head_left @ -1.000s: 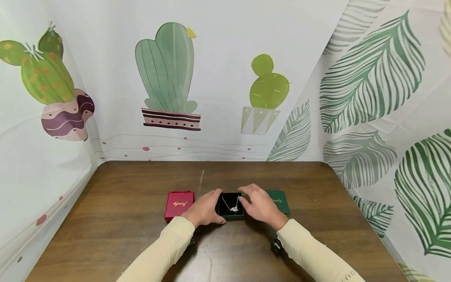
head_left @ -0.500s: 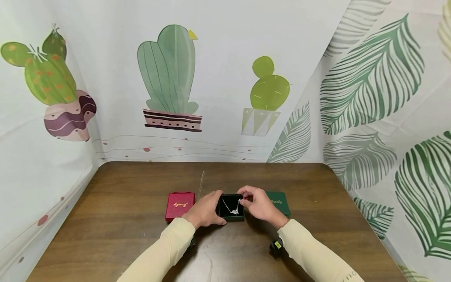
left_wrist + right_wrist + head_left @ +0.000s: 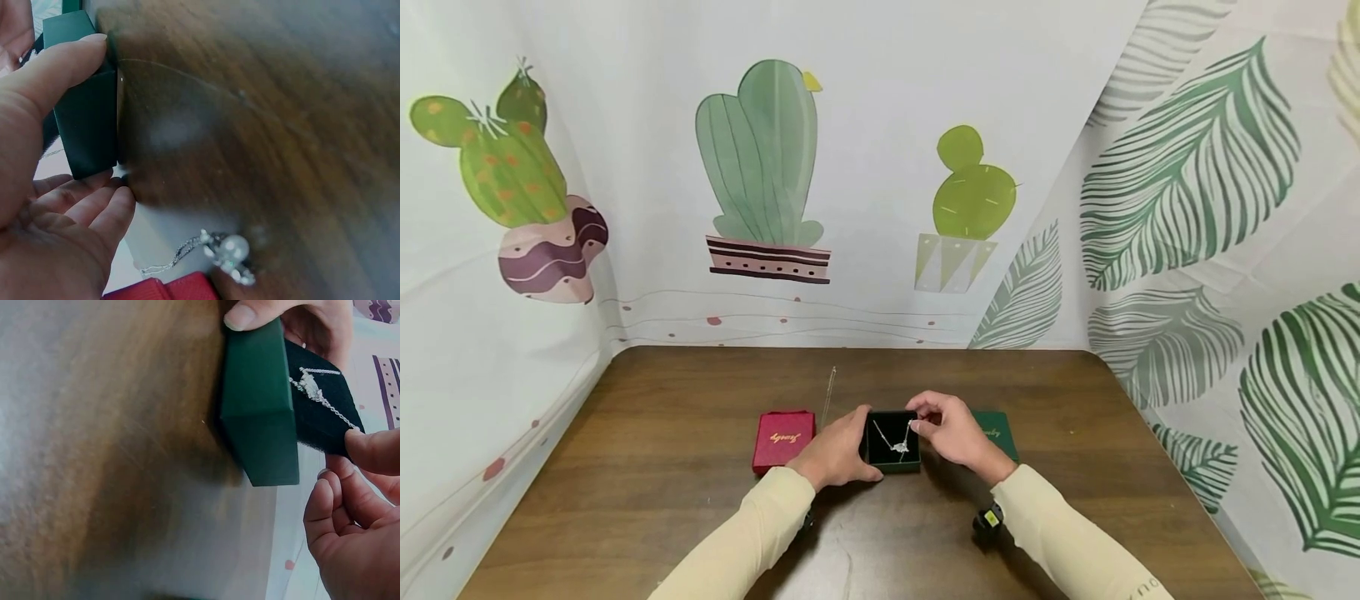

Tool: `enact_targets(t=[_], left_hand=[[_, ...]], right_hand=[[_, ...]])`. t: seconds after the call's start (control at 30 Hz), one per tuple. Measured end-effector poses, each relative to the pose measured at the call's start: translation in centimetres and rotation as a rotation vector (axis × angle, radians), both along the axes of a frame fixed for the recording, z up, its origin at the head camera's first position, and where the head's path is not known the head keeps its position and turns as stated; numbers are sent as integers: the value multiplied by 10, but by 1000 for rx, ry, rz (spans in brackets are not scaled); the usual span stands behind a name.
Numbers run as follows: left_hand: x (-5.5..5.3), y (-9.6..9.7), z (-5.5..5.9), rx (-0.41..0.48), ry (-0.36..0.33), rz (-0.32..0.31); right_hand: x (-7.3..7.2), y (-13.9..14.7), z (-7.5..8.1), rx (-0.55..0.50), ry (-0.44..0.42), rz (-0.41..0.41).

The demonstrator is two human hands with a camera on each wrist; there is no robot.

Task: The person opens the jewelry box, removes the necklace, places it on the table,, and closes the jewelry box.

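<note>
My left hand (image 3: 838, 450) grips the left side of a small green jewelry box (image 3: 259, 381), thumb on its front wall and fingers toward the back. A black velvet insert (image 3: 331, 394) shows inside, tilted and raised above the box's edge in the right wrist view. A silver necklace (image 3: 900, 447) with a sparkling pendant lies across it. My right hand (image 3: 951, 429) pinches the insert's right corner between thumb and index finger, right where the chain ends; the other fingers are curled. In the left wrist view the thumb presses the green wall.
A red jewelry box (image 3: 782, 437) stands left of my left hand. Behind it a second necklace's chain (image 3: 829, 392) stretches back; its pearl pendant (image 3: 234, 250) shows in the left wrist view. A green lid (image 3: 1000, 429) lies beyond my right wrist on the wooden table (image 3: 662, 500).
My right fingers have curled in from a looser pose and now pinch the insert's corner. My left hand has stayed on the box. The head view has tilted slightly upward.
</note>
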State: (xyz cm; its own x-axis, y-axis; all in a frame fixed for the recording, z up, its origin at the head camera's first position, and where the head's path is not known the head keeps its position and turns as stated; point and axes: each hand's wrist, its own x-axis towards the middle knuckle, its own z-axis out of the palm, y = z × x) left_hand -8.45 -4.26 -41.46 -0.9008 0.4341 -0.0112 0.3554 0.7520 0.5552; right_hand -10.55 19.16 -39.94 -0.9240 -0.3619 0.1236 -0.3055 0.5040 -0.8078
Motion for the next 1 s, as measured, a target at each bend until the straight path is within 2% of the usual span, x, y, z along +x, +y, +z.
enact_targets(t=[0.23,0.4,0.53,0.6,0.7,0.83,1.0], left_hand=[[-1,2,-1,30,17,-19],[2,0,0,43,-5,-44],[5,-6,9,139,-52,-61],[7,-9,16,195,-55,-39],[11,-11,26,254,-21,17],[14,-8,32,304,27,94],[15,1,30,437,-35,160]], right_hand=[[-4,3,5,-19,-25,-30],[-4,3,13,-23,-29,-33],[-4,4,19,-40,-42,-31],[-3,4,21,-54,-60,-27],[-3,5,24,-79,-93,-27],[-4,8,27,-117,-139,-34],[-4,9,30,-146,-180,-42]])
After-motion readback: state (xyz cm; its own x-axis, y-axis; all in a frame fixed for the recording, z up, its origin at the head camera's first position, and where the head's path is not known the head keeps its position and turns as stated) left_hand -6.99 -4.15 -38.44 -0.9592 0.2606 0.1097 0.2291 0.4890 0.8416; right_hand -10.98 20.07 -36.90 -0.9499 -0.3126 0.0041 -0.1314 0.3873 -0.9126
